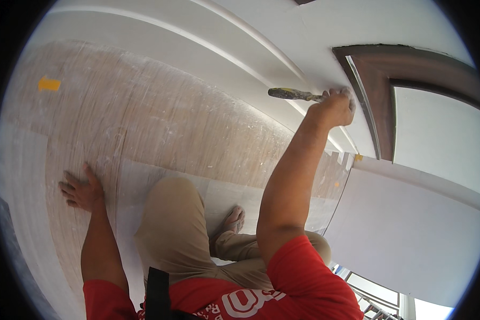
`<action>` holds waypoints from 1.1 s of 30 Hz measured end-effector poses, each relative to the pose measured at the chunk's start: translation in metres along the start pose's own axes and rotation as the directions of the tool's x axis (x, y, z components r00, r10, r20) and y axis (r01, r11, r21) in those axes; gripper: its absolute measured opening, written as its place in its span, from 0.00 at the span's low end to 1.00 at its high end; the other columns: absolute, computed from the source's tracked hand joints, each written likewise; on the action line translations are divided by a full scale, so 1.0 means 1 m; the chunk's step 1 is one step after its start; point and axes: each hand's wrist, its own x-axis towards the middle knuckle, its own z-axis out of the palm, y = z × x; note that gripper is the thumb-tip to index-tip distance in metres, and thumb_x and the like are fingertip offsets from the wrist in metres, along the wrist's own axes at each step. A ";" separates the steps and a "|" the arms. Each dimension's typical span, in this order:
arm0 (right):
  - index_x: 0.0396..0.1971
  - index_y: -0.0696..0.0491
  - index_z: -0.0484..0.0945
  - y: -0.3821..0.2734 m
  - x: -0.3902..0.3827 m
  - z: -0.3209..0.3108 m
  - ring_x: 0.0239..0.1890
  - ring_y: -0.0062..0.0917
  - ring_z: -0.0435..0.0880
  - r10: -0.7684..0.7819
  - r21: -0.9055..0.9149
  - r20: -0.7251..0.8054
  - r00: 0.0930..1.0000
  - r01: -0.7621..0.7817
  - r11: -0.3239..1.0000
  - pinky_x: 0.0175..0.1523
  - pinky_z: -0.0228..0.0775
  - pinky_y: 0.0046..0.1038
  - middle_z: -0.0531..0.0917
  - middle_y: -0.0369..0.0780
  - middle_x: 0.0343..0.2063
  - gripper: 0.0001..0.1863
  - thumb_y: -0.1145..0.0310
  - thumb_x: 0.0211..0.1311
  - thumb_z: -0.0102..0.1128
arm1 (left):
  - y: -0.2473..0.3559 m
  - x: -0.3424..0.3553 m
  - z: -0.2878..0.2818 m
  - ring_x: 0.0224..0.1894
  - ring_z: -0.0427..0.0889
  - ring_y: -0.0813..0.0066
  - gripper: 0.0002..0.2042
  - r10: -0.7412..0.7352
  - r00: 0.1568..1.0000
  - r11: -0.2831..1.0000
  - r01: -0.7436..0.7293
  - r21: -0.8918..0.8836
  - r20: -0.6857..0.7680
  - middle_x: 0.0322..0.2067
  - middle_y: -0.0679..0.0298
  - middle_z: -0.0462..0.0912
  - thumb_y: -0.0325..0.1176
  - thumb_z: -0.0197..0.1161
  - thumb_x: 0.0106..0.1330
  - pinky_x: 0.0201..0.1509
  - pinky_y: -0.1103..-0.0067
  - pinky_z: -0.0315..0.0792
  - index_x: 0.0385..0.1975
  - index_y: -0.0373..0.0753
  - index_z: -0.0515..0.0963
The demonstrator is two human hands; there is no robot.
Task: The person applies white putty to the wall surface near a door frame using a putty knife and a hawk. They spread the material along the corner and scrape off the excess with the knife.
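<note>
My right hand (pixel 338 106) is raised against the white wall (pixel 314 48), near a brown wooden frame. In its closed fingers is a putty knife (pixel 294 94), its worn dark and yellow handle pointing left. The hand covers the blade end, so the blade itself cannot be seen. Down at the left, my left hand (pixel 84 188) rests flat on the dusty wood-look floor (pixel 160 117) with fingers spread and nothing in it.
White molding (pixel 240 64) runs along the wall. The brown frame (pixel 376 69) surrounds a white panel at right. Pale sheets (pixel 138 178) cover part of the floor near my bent knees. A yellow tape piece (pixel 49 84) lies at far left. A white surface (pixel 405 229) stands at lower right.
</note>
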 end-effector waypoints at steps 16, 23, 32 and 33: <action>0.43 0.63 0.72 0.008 -0.004 -0.012 0.33 0.28 0.77 -0.118 -0.092 0.146 0.982 0.132 0.987 0.34 0.69 0.28 0.77 0.44 0.35 0.16 0.66 0.61 0.58 | -0.003 0.000 0.002 0.70 0.46 0.53 0.41 0.017 0.998 0.998 -0.014 0.058 -0.055 0.68 0.49 0.49 0.70 0.43 0.59 0.69 0.57 0.40 0.67 0.47 0.56; 0.55 0.62 0.65 0.025 0.057 -0.059 0.44 0.39 0.78 0.038 -0.097 -0.072 0.997 -0.045 0.994 0.41 0.71 0.37 0.73 0.48 0.49 0.21 0.70 0.64 0.51 | -0.001 -0.001 0.007 0.70 0.46 0.53 0.41 0.008 0.999 0.998 -0.005 0.060 -0.053 0.68 0.49 0.49 0.70 0.43 0.59 0.69 0.55 0.40 0.67 0.47 0.56; 0.58 0.63 0.65 0.012 0.051 -0.056 0.43 0.39 0.78 -0.060 -0.163 0.060 0.996 0.069 0.984 0.43 0.72 0.34 0.75 0.48 0.48 0.24 0.71 0.63 0.52 | -0.003 0.000 0.009 0.70 0.47 0.53 0.42 0.023 0.997 0.998 -0.019 0.057 -0.076 0.67 0.49 0.50 0.71 0.42 0.59 0.69 0.55 0.41 0.67 0.47 0.56; 0.57 0.64 0.66 0.012 0.048 -0.055 0.42 0.38 0.78 -0.083 -0.171 0.077 0.994 0.096 0.981 0.43 0.72 0.33 0.76 0.48 0.46 0.23 0.71 0.62 0.52 | -0.004 0.000 0.009 0.70 0.47 0.53 0.42 0.028 0.996 0.999 -0.024 0.047 -0.080 0.67 0.49 0.50 0.71 0.42 0.59 0.69 0.55 0.41 0.67 0.47 0.56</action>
